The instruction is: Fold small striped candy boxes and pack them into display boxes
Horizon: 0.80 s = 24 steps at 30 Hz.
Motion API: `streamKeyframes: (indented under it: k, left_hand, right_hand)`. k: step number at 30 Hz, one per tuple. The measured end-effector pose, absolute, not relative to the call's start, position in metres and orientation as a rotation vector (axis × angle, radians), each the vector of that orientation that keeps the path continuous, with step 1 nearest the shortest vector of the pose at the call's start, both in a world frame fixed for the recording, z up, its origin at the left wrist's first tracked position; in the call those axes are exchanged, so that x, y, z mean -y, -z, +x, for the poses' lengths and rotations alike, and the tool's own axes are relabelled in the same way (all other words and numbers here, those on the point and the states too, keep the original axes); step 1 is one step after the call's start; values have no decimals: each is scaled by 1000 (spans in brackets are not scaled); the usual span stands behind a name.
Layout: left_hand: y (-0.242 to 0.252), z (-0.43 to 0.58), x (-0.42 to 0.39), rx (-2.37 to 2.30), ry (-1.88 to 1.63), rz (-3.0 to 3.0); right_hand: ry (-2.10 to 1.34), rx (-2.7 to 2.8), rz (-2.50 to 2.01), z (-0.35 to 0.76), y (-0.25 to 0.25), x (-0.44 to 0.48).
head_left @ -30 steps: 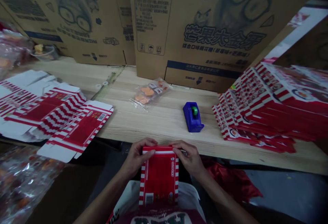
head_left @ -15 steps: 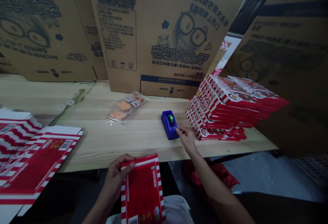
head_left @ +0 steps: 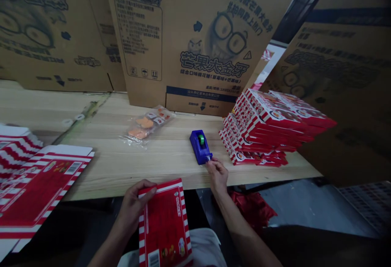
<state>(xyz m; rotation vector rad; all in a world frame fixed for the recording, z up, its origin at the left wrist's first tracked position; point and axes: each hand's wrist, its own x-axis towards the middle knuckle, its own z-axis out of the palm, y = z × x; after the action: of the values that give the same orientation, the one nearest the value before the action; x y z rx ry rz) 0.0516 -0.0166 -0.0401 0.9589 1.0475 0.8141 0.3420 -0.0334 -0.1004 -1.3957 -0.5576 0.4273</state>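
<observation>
My left hand [head_left: 137, 201] is closed around the upper left edge of a flat red box [head_left: 165, 222] with red-and-white striped sides, held over my lap at the table edge. My right hand [head_left: 217, 173] pinches at the front end of a blue tape dispenser [head_left: 200, 148]. A short clear strip of tape shows between its fingertips and the cutter. Inside the dispenser sits a green-cored roll [head_left: 200, 139]. What the right fingers grip is small and partly hidden by them.
Flat striped cartons [head_left: 42, 185] are piled at the left. Filled red-and-white boxes [head_left: 275, 124] stand stacked at the right. A clear packet with orange pieces [head_left: 145, 123] lies on the table. Large brown cartons [head_left: 195, 43] wall off the back. Red plastic [head_left: 253, 210] lies below the table.
My right hand has moved from beside the dispenser's front to just below it, drawing toward me. The left hand still holds the box, a little lower left in view.
</observation>
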Motion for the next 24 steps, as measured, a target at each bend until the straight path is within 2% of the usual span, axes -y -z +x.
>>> streamKeyframes:
  k: [4,8,13,16,20,24]
  left_hand:
    - [31,46,-2,-1031,-889,1041]
    - [14,41,-22,-993,-794,1221]
    - [10,57,-23,-917,-621,1383]
    - [11,66,-18,-893,-605,1356]
    - [12,65,-16,-873,-620,1442]
    - [9,60,-12,-836,-606,1488]
  right_hand:
    - [-488,539,-1411,351,107,38]
    - [-708,634,-1390,342,83,45]
    - [-1200,1459,-1200,304,21,32]
    - [-1221,1890,-1074,283,-2,11]
    - [-1070,2204,-1188,273,-4,-16]
    - [-1501,2168,-1310,277,8,-31]
